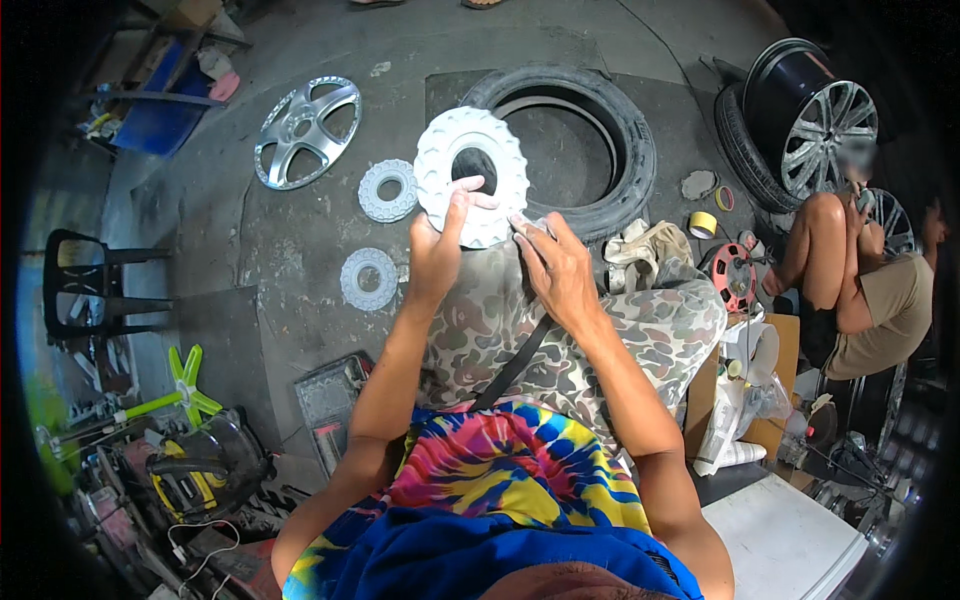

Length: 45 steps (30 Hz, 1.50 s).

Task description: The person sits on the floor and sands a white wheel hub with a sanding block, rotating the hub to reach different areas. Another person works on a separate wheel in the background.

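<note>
My left hand (440, 243) grips a white scalloped ring (440, 150) by its lower left edge, above my lap. Some of its fingers show through the ring's centre hole, and the thumb lies on the face. My right hand (558, 262) is closed at the lower right rim, fingertips touching the edge; whatever is between them is too small to make out. Two smaller grey scalloped rings lie on the floor to the left: one ring (373, 203) next to the held one, and another ring (353, 290) nearer to me.
A tire (635, 150) lies just beyond my hands. A silver five-spoke wheel face (290, 175) is at far left. To the right are yellow tape (703, 224), a red reel (733, 275), a cardboard box (785, 375) and a seated person (875, 310) beside a wheel rim (830, 130).
</note>
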Tool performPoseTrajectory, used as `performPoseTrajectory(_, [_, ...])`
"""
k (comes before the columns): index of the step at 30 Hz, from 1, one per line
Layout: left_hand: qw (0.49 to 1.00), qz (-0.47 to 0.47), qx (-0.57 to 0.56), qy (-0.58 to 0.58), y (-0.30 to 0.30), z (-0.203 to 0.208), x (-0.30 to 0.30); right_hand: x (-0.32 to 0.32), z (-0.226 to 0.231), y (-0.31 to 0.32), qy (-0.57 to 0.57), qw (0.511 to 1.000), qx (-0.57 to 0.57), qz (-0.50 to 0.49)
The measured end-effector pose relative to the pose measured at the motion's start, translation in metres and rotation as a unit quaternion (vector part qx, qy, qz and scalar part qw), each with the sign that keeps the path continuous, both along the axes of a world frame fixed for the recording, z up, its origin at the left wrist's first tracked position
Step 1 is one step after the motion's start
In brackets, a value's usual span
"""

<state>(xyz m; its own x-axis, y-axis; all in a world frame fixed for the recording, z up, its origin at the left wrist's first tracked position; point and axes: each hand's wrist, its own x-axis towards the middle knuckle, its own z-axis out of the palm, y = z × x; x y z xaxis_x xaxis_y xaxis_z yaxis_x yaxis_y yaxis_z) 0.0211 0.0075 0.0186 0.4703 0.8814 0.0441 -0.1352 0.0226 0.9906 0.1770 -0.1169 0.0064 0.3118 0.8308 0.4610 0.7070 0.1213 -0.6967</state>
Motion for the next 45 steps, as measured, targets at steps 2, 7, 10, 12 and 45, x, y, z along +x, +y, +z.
performPoseTrajectory(2, [0.995, -0.027, -0.066, -0.076, 0.008, -0.009, -0.020, 0.006, -0.002, 0.004, -0.047, 0.999, 0.000, -0.004])
performPoseTrajectory(7, [0.956, 0.008, -0.248, -0.157, 0.043, -0.004, -0.047, 0.016, -0.001, 0.004, -0.099, 0.995, -0.011, 0.023])
performPoseTrajectory(10, [0.955, -0.050, -0.233, -0.174, 0.051, -0.021, -0.062, 0.017, -0.006, 0.004, -0.082, 0.997, -0.009, 0.005])
performPoseTrajectory(12, [0.972, -0.062, -0.170, -0.151, 0.039, -0.013, -0.055, 0.016, -0.004, 0.004, -0.043, 0.999, -0.008, -0.015])
performPoseTrajectory(45, [0.941, 0.051, -0.206, -0.265, 0.001, 0.000, 0.008, -0.046, 0.019, -0.029, 0.015, 0.998, 0.038, 0.051])
